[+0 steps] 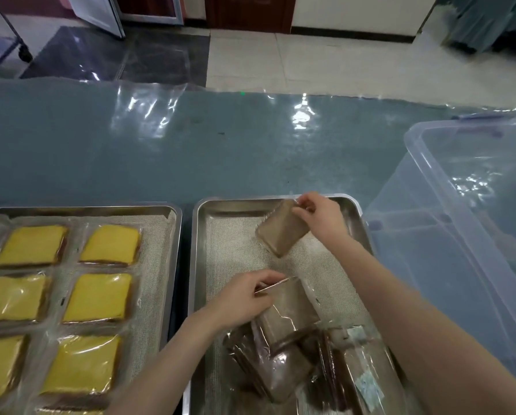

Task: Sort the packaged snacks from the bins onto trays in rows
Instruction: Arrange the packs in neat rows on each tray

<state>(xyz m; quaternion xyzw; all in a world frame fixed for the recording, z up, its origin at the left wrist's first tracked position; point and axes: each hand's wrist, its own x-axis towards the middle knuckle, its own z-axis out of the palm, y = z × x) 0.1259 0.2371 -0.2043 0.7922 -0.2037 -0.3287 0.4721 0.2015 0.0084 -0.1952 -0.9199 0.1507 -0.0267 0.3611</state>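
Fingers (304, 202) of the right hand (319, 218) are pinched on the clear wrapper edge of a flat brown snack (282, 232), held tilted above the woven liner (236, 253) at the far end of the steel right tray (195, 250), probably so that a row can be begun there. Another glossy packet (289, 307) is gripped at its sealed edge by the curled left hand (244, 298) atop the heap (280, 369) at the tray's near end. Square yellow snacks (110, 244) are laid in rows on the left tray (177, 223).

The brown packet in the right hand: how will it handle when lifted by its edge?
The brown packet is probably fairly stiff: it hangs tilted from the right hand without sagging. It seems light, since a pinch at the wrapper edge carries it. The glossy film may be slippery.
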